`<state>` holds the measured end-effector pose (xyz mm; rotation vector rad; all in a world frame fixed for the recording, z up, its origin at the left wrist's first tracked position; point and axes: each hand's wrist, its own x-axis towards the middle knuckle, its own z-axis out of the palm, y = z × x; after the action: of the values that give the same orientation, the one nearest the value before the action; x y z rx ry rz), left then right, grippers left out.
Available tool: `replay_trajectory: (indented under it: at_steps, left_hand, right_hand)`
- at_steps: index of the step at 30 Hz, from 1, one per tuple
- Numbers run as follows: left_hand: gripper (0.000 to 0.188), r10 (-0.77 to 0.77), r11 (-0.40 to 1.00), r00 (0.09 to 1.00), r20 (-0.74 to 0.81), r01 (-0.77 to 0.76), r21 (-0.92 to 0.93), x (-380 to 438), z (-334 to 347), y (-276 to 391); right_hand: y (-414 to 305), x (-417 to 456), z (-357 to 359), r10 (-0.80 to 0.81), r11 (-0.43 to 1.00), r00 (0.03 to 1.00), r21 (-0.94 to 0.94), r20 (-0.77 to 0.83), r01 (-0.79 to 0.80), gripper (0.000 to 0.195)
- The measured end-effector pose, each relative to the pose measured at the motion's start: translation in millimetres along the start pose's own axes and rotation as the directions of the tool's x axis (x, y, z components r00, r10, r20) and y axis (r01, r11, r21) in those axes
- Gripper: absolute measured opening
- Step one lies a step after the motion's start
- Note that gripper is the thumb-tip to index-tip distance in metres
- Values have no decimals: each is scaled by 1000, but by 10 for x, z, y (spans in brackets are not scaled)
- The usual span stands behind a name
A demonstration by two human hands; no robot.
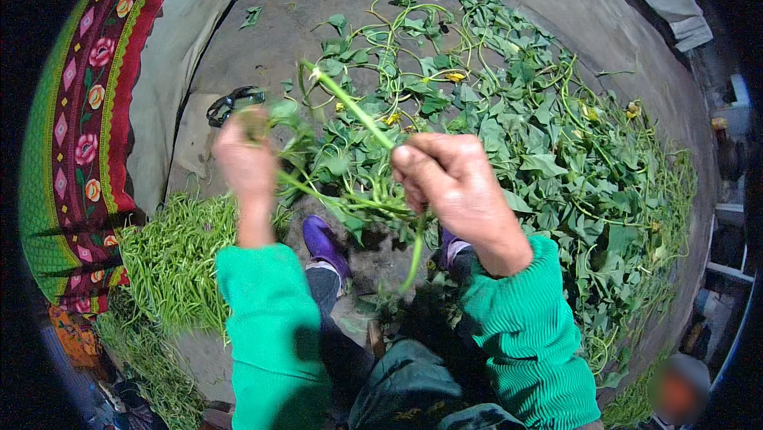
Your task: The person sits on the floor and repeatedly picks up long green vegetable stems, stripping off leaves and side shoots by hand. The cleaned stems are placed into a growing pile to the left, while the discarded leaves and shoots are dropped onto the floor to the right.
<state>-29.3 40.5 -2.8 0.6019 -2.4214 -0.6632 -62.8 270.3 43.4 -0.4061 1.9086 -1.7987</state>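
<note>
My right hand [456,188] is closed around a vine stem [357,109], thick and pale green, whose cut end points up and left. More thin stems [334,199] and leaves trail from below that hand. My left hand [245,159] is raised to the left and blurred by motion. Its fingers are pinched on a leafy green strand [289,126], whose join to the stem is unclear. Beneath and beyond both hands, a wide heap of cut leafy vines [501,114] with a few yellow flowers covers the floor.
Left of my legs lies a pile of short green stem pieces [179,263]. A glossy black object [233,103] rests on the floor near a grey sheet [173,48] and a flowered cloth [89,114]. My purple shoes [325,242] stand between the heaps. Another person's head [679,388] shows at lower right.
</note>
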Motion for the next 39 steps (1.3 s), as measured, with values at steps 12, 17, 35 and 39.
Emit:
replay_trajectory:
  at_steps: [12, 17, 35, 39]
  left_hand:
    - [19, 201, 814, 601, 773, 337, -473, -479, 31, 753]
    - [17, 113, 654, 699, 706, 482, -583, -543, 74, 635]
    - [33, -133, 879, 973, 188, 204, -430, -93, -236, -81]
    - [16, 175, 726, 821, 544, 266, -635, -461, 14, 662]
  right_hand:
    - [170, 153, -143, 44, 998, 997, 39, -67, -42, 21]
    - [259, 181, 2, -188, 982, 967, 0, -172, 191, 19]
    - [58, 131, -252, 110, 956, 992, 281, -59, -89, 17]
    - [76, 145, -204, 125, 856, 992, 508, -21, -97, 17]
